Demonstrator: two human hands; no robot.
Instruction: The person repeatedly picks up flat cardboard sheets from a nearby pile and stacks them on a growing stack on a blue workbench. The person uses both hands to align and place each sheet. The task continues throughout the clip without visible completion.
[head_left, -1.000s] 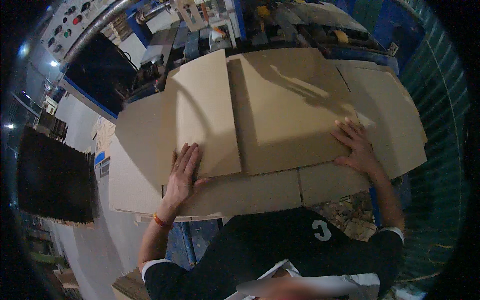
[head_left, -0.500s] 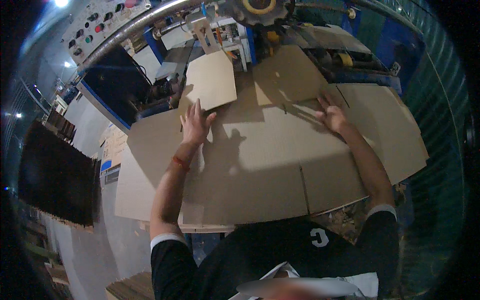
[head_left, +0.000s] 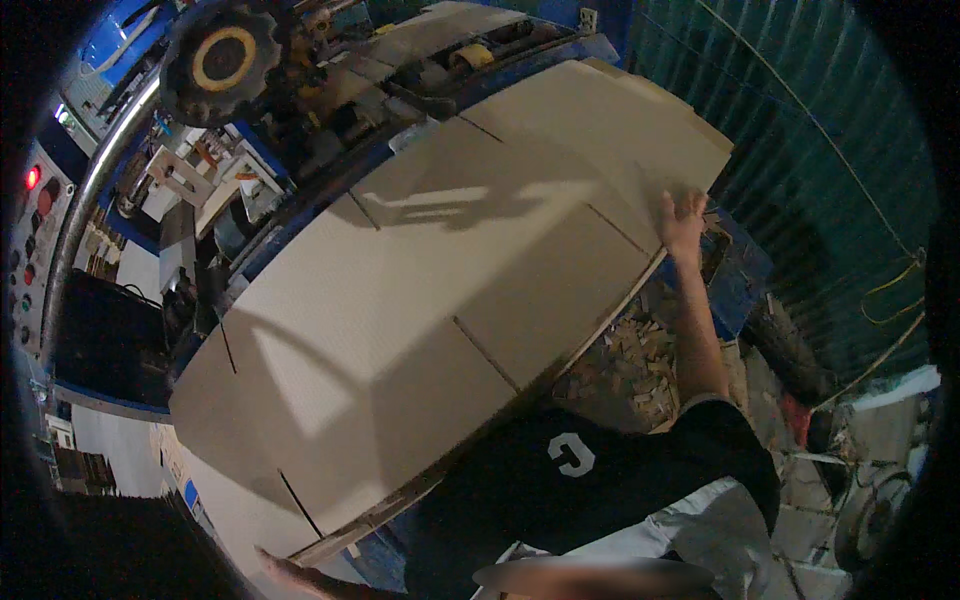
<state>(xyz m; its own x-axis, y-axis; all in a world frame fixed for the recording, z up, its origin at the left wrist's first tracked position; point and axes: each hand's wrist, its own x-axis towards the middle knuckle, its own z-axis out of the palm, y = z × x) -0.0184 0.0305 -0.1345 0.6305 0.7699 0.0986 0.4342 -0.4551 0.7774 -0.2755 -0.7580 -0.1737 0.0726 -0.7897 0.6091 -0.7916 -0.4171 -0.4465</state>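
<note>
A large slotted cardboard sheet (head_left: pixel 420 260) lies slantwise in front of me, with dark slots cut in from its long edges. My right hand (head_left: pixel 684 228) is at its near right edge, fingers spread and pointing away from me over the board. Low at the left, my left hand (head_left: pixel 280 572) is beside the sheet's near left corner. Its fingers look stretched out, though only part of the hand shows. More cardboard (head_left: pixel 235 510) shows under the sheet at the left, and board edges (head_left: pixel 690 115) stick out at the far right.
A blue-framed machine with a dark notched wheel (head_left: pixel 222 62) runs along the far side. A metal rail (head_left: pixel 95 190) and a button panel (head_left: pixel 38 230) stand left. Cardboard scraps (head_left: pixel 630 365) lie below the near edge. Green corrugated wall (head_left: pixel 800 130) rises right; a wheel (head_left: pixel 880 515) stands lower right.
My view has swung right. My hands have moved apart to the near left corner and right edge. The two small cardboard pieces at the sheet's far side no longer show there.
</note>
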